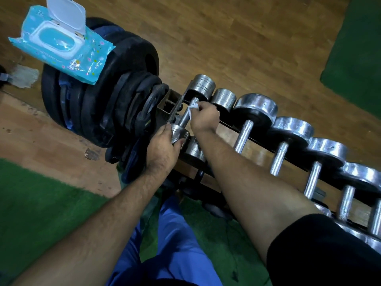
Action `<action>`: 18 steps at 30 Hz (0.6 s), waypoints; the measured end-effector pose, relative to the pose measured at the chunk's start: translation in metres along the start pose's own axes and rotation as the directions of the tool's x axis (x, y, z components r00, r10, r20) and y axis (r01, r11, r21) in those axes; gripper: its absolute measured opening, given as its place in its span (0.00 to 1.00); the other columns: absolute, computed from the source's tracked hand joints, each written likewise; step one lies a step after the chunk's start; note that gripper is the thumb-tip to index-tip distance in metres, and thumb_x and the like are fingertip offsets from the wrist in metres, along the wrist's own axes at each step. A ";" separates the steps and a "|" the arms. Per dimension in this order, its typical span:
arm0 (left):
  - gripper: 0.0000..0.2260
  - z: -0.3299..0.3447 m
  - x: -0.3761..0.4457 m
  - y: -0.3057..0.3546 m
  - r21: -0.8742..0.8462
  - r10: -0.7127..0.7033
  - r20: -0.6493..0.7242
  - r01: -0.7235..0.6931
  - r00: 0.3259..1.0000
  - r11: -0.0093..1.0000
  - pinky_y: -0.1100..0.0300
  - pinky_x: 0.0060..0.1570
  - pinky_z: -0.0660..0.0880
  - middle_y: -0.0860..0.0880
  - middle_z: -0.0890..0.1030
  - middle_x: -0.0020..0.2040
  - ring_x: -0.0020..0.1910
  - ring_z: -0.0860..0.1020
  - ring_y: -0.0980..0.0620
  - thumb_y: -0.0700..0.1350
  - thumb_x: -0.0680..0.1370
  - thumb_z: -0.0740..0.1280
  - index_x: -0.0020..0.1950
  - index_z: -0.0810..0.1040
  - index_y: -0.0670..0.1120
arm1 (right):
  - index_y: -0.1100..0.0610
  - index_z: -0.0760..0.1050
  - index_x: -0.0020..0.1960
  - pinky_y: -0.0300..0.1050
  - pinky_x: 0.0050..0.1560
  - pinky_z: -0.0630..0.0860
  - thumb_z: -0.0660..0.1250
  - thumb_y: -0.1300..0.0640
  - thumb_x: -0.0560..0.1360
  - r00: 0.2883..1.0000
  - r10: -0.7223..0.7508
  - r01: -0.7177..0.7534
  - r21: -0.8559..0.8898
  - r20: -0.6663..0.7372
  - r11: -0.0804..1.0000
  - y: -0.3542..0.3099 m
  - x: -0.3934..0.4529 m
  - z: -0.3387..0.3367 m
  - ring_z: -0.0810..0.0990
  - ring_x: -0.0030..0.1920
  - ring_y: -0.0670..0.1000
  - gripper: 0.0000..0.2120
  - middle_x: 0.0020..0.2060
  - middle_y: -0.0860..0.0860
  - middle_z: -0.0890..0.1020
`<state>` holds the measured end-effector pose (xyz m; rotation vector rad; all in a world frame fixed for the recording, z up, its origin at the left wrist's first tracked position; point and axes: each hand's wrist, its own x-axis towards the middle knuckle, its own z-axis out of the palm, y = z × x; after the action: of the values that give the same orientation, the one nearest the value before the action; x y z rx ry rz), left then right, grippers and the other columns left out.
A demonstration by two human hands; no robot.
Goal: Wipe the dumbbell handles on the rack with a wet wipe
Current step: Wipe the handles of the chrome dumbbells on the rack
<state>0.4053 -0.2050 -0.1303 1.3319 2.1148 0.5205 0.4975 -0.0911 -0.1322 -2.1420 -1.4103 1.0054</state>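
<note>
- Wooden plank flooring, brown and glossy, runs under the equipment; green turf-like matting covers the near left, and another green mat lies at the upper right.
- Right hand: fingers curled, pinching a crumpled white wet wipe against the handle of the first dumbbell, near the far head.
- Left hand: fingers and thumb wrapped round the near head of that same dumbbell, a short silvery cylinder with a worn, mottled face.
- First dumbbell: thin round metal bar, far head built of stacked chrome discs. It sits at the left end of the rack.
- Rack: dark metal rails running diagonally toward the lower right, with an open rectangular tube end at the left.
- Further dumbbells lie side by side along the rack to the right, heads growing larger, chrome dulled and scuffed, handles straight and knurled.
- Black weight plates, rubbery and matte, stand stacked on edge just left of the rack end.
- Wet wipe pack: soft turquoise plastic with small printed motifs, lying on top of the plates; its white hinged lid stands open.
- Person: bare forearms, black sleeve on the right arm, blue trousers below.
</note>
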 end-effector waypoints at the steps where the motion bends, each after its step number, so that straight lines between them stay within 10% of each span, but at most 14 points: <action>1: 0.27 -0.001 0.000 0.001 -0.001 -0.001 0.003 0.001 1.000 1.000 0.56 0.62 0.73 0.48 0.74 0.69 0.66 0.74 0.47 0.50 0.76 0.71 0.72 0.70 0.42 | 0.54 0.84 0.55 0.39 0.40 0.71 0.69 0.56 0.76 0.997 -0.081 0.081 -0.031 0.006 0.996 0.003 -0.007 0.001 0.81 0.44 0.50 0.09 0.46 0.50 0.86; 8: 0.29 -0.001 -0.002 0.001 -0.014 -0.017 0.007 0.017 1.000 1.000 0.56 0.66 0.70 0.49 0.72 0.71 0.68 0.72 0.48 0.51 0.76 0.71 0.74 0.68 0.42 | 0.58 0.81 0.61 0.47 0.65 0.72 0.64 0.61 0.78 0.808 -0.533 0.589 -0.332 0.250 0.737 0.020 -0.012 0.002 0.76 0.67 0.54 0.13 0.62 0.54 0.81; 14: 0.29 -0.001 -0.001 -0.001 -0.026 -0.007 -0.004 0.007 1.000 1.000 0.55 0.66 0.70 0.48 0.73 0.71 0.68 0.72 0.47 0.52 0.76 0.71 0.73 0.69 0.41 | 0.57 0.80 0.47 0.46 0.41 0.75 0.65 0.63 0.75 0.644 -0.627 0.752 -0.513 0.437 0.415 0.007 0.036 -0.009 0.81 0.51 0.56 0.06 0.47 0.54 0.82; 18: 0.29 -0.003 0.000 0.000 -0.033 -0.027 0.008 0.027 1.000 0.999 0.56 0.66 0.69 0.47 0.72 0.71 0.68 0.72 0.47 0.51 0.76 0.72 0.73 0.69 0.41 | 0.56 0.81 0.51 0.50 0.51 0.78 0.64 0.63 0.71 0.457 -0.618 0.887 -0.377 0.640 0.266 0.013 0.012 -0.001 0.80 0.51 0.55 0.11 0.48 0.52 0.84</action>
<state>0.4037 -0.2056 -0.1284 1.2831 2.1057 0.5363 0.5087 -0.0854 -0.1444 -1.1273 -2.9948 0.4681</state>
